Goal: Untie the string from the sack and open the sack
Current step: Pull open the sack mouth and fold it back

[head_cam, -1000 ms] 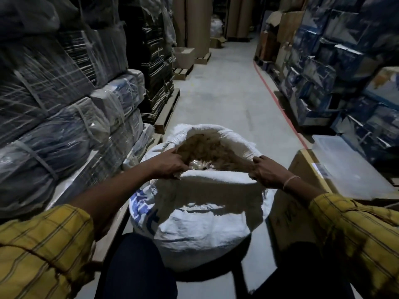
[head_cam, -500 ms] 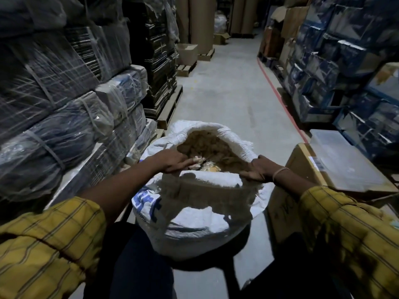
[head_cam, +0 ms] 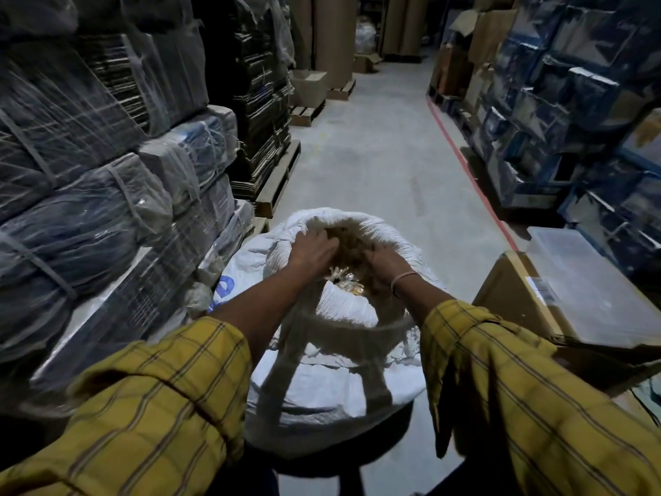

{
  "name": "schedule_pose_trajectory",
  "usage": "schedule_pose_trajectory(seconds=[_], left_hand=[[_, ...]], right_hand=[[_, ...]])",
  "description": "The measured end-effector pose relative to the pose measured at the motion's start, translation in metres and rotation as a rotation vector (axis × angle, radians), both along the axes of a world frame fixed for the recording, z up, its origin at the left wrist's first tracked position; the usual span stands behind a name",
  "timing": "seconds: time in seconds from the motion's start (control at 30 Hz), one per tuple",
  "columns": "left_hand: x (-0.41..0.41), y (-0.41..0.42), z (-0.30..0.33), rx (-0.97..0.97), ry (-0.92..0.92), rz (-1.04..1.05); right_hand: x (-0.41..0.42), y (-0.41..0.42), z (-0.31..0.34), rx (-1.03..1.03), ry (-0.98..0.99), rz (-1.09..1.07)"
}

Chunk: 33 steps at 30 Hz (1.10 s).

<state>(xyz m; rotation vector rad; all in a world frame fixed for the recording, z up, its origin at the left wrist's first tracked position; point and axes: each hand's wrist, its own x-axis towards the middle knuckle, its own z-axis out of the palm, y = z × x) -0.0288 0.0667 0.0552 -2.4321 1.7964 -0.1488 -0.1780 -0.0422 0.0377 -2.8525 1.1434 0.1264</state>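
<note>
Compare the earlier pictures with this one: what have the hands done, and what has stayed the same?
Both hands let go of the sack's near rim and moved forward into its mouth: left hand, right hand, now on the brown contents. The sack stays open and upright.

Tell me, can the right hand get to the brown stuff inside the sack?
Probably yes. The sack is open at the top with its rim rolled back, and the right hand is already inside the mouth beside the left hand, on the brown stuff. Nothing covers it.
</note>
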Motion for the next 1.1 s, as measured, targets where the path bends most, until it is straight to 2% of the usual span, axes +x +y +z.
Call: schedule_pose_trajectory(seconds=[0.03,0.1,0.2,0.33,0.53,0.67,0.8,0.9,0.97,1.03,1.1], left_hand=[[0.004,-0.002,0.0,-0.05,0.136,0.051],[0.012,-0.007,-0.005,-0.025,0.257,0.159],[0.021,-0.005,-0.011,0.147,0.188,0.285],[0.043,0.001,-0.008,0.313,0.188,0.236],[0.092,0.041,-0.01,0.303,0.053,0.126],[0.09,0.047,-0.011,0.262,0.124,0.058],[0.08,0.029,-0.01,0.132,-0.044,-0.042],[0.071,0.016,-0.002,-0.001,-0.106,-0.155],[0.065,0.004,-0.002,-0.087,-0.178,-0.19],[0.06,-0.01,-0.001,-0.194,-0.182,-0.172],[0.058,-0.021,-0.001,-0.279,-0.079,-0.093]], right_hand=[[0.0,-0.005,-0.006,0.017,0.05,0.001],[-0.002,-0.013,-0.017,0.019,0.152,-0.018],[-0.012,-0.015,-0.022,-0.013,0.27,-0.103],[-0.027,-0.036,-0.016,0.025,0.35,-0.165],[-0.079,-0.074,-0.008,0.012,0.448,-0.183],[-0.084,-0.071,-0.012,-0.02,0.473,-0.061],[-0.065,-0.061,-0.015,-0.218,0.327,0.107],[-0.048,-0.051,-0.005,-0.319,0.03,0.227],[-0.035,-0.045,-0.001,-0.49,-0.158,0.255],[-0.023,-0.045,0.002,-0.593,-0.272,0.148],[-0.011,-0.051,0.001,-0.523,-0.411,-0.038]])
